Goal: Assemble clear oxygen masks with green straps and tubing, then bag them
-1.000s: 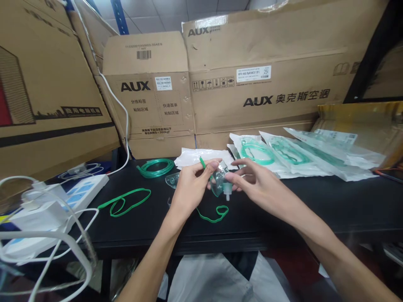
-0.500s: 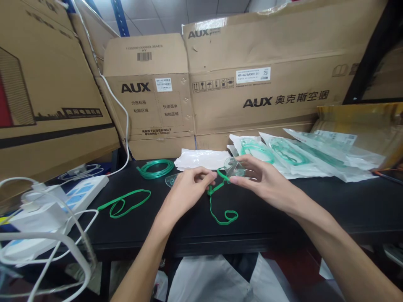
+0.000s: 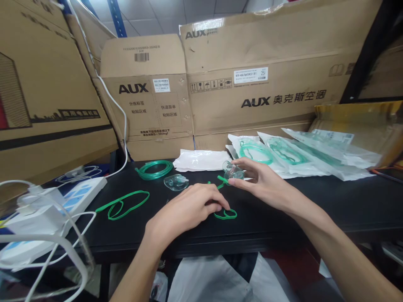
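Observation:
My right hand (image 3: 262, 180) holds a small clear plastic mask (image 3: 232, 170) between thumb and fingers, above the black table. From the mask hangs a green elastic strap (image 3: 226, 217), its looped end lying on the table. Lower and to the left, my left hand (image 3: 193, 207) is palm down with curled fingers closed at the strap near that loop; the exact pinch is partly hidden. Behind my left hand lies a second clear mask (image 3: 176, 182). Another green strap (image 3: 127, 203) lies loosely looped to the left.
A coil of green tubing (image 3: 154, 170) and a white pouch (image 3: 201, 160) lie at the back. Several pouches with green tubing (image 3: 288, 153) are at the right. A white power strip (image 3: 82, 195) with cables occupies the left. Cardboard boxes (image 3: 252, 54) stand behind.
My left hand has moved down and toward me from beside the mask to the strap's looped end, uncovering the second mask. My right hand keeps its hold on the mask.

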A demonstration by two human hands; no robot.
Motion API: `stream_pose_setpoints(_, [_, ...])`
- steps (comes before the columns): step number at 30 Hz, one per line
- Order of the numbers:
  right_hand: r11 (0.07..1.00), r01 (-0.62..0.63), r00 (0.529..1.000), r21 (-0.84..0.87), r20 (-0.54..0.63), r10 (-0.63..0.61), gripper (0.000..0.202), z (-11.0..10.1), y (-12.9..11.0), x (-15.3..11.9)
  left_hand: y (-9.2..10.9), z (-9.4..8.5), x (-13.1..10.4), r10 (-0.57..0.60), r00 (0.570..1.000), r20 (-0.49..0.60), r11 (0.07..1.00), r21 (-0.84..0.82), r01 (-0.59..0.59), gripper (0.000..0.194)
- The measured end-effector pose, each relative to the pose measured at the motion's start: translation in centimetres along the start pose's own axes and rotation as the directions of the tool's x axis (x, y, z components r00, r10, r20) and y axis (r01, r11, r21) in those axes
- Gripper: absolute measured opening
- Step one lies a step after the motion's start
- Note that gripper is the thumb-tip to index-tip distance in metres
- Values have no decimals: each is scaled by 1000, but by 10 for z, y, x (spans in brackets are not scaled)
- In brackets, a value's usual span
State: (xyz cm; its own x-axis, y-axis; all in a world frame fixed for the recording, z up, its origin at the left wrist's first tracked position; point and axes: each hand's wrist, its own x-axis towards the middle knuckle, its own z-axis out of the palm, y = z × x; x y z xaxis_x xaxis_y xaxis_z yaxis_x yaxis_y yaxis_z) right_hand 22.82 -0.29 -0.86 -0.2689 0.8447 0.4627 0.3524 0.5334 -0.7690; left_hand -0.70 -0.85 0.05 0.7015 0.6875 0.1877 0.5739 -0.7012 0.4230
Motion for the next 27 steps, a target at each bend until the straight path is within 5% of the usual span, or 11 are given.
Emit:
stream_pose_setpoints(8, [1000,12,1000,-11,13,-12,35,0,1,2,-5,10,6,-21,999,45,997,-74,24,16])
stream_pose_setpoints(15, [998,-11,1000,-58,9,12,35,-3,6,2,2,-1,11,72,997,8,967,-246,-68,12])
stream_pose_setpoints(23, [968,-72,997,-240,-40,65,32,-16,20,5,-4,-21,4,75,955,-288,816,-532,-225,18])
stream_pose_setpoints(27, [991,-102,994,-83,27,104,37,-18,9,1,-7,-22,2,-11,914,-406,827,-518,-220,19])
